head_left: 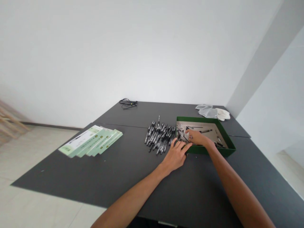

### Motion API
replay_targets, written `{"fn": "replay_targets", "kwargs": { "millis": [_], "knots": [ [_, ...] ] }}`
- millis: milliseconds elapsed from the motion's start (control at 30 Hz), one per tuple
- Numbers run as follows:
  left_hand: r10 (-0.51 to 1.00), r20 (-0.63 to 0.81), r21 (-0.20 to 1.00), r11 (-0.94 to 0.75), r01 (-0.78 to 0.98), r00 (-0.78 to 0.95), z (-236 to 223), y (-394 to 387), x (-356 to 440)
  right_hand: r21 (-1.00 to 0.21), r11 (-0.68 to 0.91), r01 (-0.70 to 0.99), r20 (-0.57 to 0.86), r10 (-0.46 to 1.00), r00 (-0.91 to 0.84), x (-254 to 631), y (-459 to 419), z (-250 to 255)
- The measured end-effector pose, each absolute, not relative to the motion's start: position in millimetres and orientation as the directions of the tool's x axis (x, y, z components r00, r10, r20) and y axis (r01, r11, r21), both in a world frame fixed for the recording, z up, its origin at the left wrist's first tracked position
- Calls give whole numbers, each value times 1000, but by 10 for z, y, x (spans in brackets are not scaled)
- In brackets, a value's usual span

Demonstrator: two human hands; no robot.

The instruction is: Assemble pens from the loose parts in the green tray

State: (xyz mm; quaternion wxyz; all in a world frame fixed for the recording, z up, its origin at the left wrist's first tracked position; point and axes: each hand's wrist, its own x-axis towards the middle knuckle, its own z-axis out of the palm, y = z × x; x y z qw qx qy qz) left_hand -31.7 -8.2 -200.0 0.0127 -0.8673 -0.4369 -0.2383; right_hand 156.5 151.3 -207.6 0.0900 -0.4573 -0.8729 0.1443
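My left hand rests at the near left corner of a shallow green box, its fingers apart and touching the rim. Inside the box, my right hand reaches toward the left side with its fingers drawn together among loose pens and pen parts. What those fingers hold, if anything, is too small and partly hidden. Several more pens lie on the pale bottom of the box. Just left of the box a heap of black and clear pens lies on the dark table.
Overlapping green and white printed cards lie at the left of the table. A coiled black cable is at the back left edge. White gloves or cloths lie behind the box, near the wall.
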Motion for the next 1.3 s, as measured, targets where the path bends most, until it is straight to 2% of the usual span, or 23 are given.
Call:
{"fn": "replay_targets", "kwargs": {
  "millis": [233, 400, 500, 567, 800, 933, 1033, 1167, 1300],
  "knots": [
    [724, 542, 256, -627, 736, 428, -1995, -61, -391, -361, 496, 790, 250, 867, -431, 1857, 1577, -1623],
    [675, 643, 244, -628, 739, 361, -1990, -23, -445, -369, 648, 666, 493, 744, -451, 2071, 1515, -1293],
    [669, 660, 234, -615, 753, 342, -2011, -7, -455, -324, 670, 668, 552, 707, -442, 2114, 1461, -1162],
    [670, 666, 231, -605, 762, 330, -2021, 0, -460, -328, 669, 667, 561, 706, -432, 2113, 1406, -1076],
    [660, 713, 261, -565, 783, 238, -2008, 18, -528, -480, 711, 513, 550, 700, -455, 2028, 1102, -744],
    [665, 729, 299, -521, 799, 161, -1981, 29, -587, -573, 672, 469, 406, 730, -550, 1957, 981, -669],
    [709, 683, 335, -518, 787, 176, -1970, 38, -617, -671, 620, 406, 310, 732, -606, 1887, 932, -665],
    [767, 619, 445, -519, 729, 169, -2001, 28, -620, -771, 574, 276, 282, 696, -660, 1794, 903, -702],
    [807, 582, 547, -476, 689, 95, -2051, -5, -587, -832, 545, 104, 344, 653, -675, 1576, 861, -826]
  ]
}}
